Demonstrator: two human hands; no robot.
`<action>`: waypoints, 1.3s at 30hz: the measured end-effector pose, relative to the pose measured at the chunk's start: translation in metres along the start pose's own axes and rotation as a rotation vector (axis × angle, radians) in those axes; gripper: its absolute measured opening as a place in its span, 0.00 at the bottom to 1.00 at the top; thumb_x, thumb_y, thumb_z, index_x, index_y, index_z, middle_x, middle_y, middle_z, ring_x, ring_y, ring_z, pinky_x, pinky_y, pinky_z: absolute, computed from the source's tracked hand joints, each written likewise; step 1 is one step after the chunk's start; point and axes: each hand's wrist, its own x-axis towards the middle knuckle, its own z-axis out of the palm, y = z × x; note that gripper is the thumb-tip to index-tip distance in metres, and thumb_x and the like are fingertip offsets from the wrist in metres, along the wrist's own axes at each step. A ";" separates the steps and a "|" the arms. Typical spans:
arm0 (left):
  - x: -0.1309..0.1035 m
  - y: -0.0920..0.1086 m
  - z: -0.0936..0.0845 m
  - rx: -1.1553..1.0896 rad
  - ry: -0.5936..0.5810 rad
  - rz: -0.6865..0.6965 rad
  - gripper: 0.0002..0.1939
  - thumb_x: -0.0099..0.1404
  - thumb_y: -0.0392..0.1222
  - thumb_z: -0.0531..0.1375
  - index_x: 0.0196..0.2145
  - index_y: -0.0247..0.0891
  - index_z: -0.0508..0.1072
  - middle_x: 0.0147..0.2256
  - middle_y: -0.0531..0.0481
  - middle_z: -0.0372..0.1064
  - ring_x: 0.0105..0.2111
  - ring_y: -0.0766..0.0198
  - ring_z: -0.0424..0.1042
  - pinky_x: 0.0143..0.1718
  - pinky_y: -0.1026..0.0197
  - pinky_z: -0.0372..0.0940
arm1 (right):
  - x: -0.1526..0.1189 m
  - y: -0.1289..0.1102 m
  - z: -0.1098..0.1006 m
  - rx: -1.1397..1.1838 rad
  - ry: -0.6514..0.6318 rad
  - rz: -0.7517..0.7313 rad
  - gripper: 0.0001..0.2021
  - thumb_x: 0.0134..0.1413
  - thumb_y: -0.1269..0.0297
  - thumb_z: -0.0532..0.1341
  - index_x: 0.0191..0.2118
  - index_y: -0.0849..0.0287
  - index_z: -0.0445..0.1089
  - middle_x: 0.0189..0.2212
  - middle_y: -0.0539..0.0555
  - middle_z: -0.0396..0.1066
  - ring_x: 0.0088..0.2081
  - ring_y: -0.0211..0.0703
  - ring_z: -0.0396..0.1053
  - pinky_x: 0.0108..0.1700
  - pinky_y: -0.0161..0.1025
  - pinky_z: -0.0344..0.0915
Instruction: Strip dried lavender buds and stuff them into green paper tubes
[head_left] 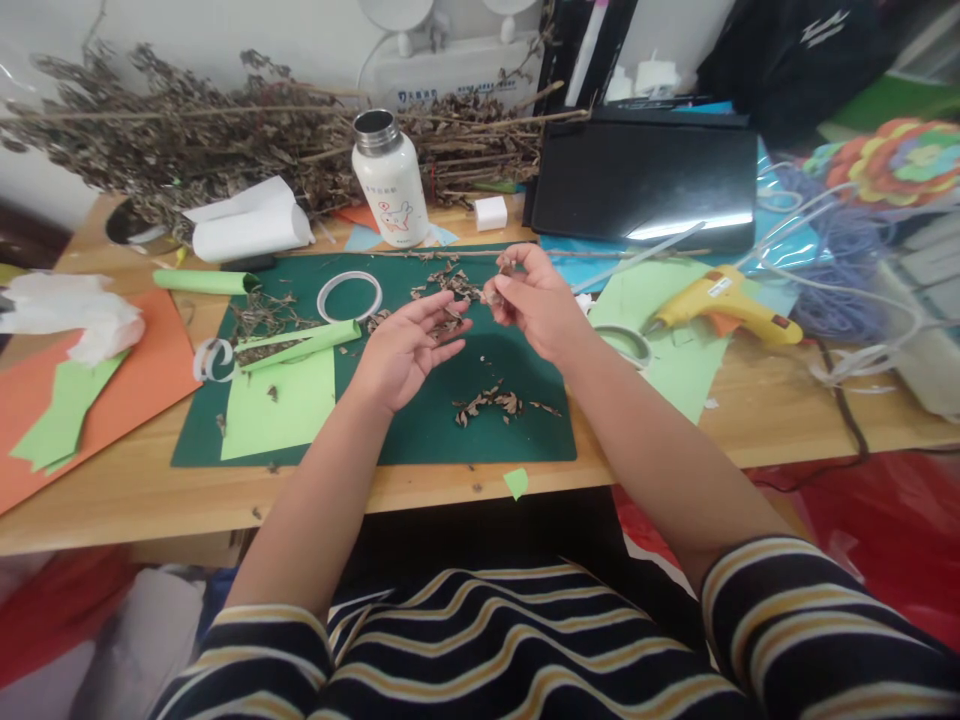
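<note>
My right hand (541, 305) pinches a crumpled brown dried leaf (493, 294) between thumb and fingers, above the green cutting mat (517, 350). To its left, my left hand (409, 350) is open, fingers spread and palm turned inward. Dried leaf bits show by its fingers; whether they rest on the hand or lie behind it, I cannot tell. Beyond both hands is a scatter of dried leaf pieces (455, 280). A second small heap of dried leaves (491, 403) lies on the mat nearer to me.
Left on the mat are a tape roll (349, 297) and light green paper (281, 405). An uncapped white bottle (391, 185) stands behind, before a long bundle of dried plants (217, 140). At right lie a yellow glue gun (724, 305), its cord, and a black laptop (645, 180).
</note>
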 end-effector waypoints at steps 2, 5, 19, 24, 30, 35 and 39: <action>0.000 0.000 0.001 -0.003 0.016 -0.002 0.24 0.47 0.27 0.51 0.43 0.38 0.69 0.45 0.48 0.70 0.41 0.65 0.72 0.44 0.57 0.66 | 0.000 0.000 0.000 -0.004 -0.003 -0.004 0.09 0.51 0.68 0.55 0.34 0.54 0.50 0.21 0.41 0.60 0.17 0.26 0.57 0.21 0.30 0.50; 0.000 0.001 0.003 -0.039 0.066 -0.014 0.17 0.52 0.29 0.53 0.41 0.36 0.68 0.43 0.47 0.72 0.37 0.67 0.74 0.40 0.61 0.68 | 0.000 0.000 0.001 -0.003 -0.010 -0.005 0.07 0.51 0.70 0.52 0.32 0.54 0.50 0.19 0.41 0.58 0.17 0.27 0.54 0.21 0.30 0.49; 0.005 -0.009 -0.001 0.089 0.220 0.280 0.09 0.46 0.41 0.65 0.24 0.35 0.70 0.26 0.54 0.69 0.20 0.76 0.60 0.19 0.72 0.57 | -0.011 -0.004 0.005 -0.430 -0.154 -0.197 0.09 0.49 0.76 0.50 0.29 0.59 0.65 0.23 0.47 0.60 0.25 0.31 0.56 0.30 0.33 0.55; 0.005 -0.011 -0.002 0.229 0.188 0.412 0.08 0.49 0.41 0.64 0.25 0.36 0.70 0.21 0.55 0.66 0.20 0.75 0.61 0.21 0.71 0.58 | -0.011 -0.003 0.005 -0.486 -0.068 -0.198 0.09 0.53 0.61 0.54 0.30 0.61 0.65 0.20 0.45 0.56 0.23 0.30 0.53 0.28 0.32 0.54; 0.004 -0.011 -0.002 0.271 0.160 0.373 0.10 0.49 0.43 0.64 0.24 0.35 0.69 0.18 0.56 0.65 0.17 0.75 0.60 0.19 0.71 0.57 | -0.014 0.000 0.000 -0.759 -0.182 -0.564 0.22 0.47 0.47 0.58 0.40 0.61 0.66 0.28 0.51 0.63 0.26 0.33 0.56 0.28 0.33 0.56; 0.005 -0.011 -0.003 0.198 0.125 0.363 0.10 0.49 0.43 0.64 0.23 0.35 0.68 0.17 0.57 0.63 0.16 0.76 0.59 0.17 0.72 0.54 | -0.016 0.000 0.002 -0.917 -0.132 -0.659 0.11 0.54 0.58 0.55 0.32 0.61 0.68 0.25 0.51 0.65 0.28 0.35 0.60 0.32 0.35 0.57; 0.004 -0.010 0.000 0.073 0.072 0.322 0.11 0.49 0.43 0.64 0.23 0.35 0.66 0.19 0.57 0.63 0.17 0.77 0.61 0.17 0.72 0.55 | -0.015 -0.003 0.004 -0.812 -0.095 -0.623 0.10 0.54 0.62 0.54 0.30 0.61 0.69 0.26 0.51 0.68 0.28 0.34 0.62 0.32 0.34 0.57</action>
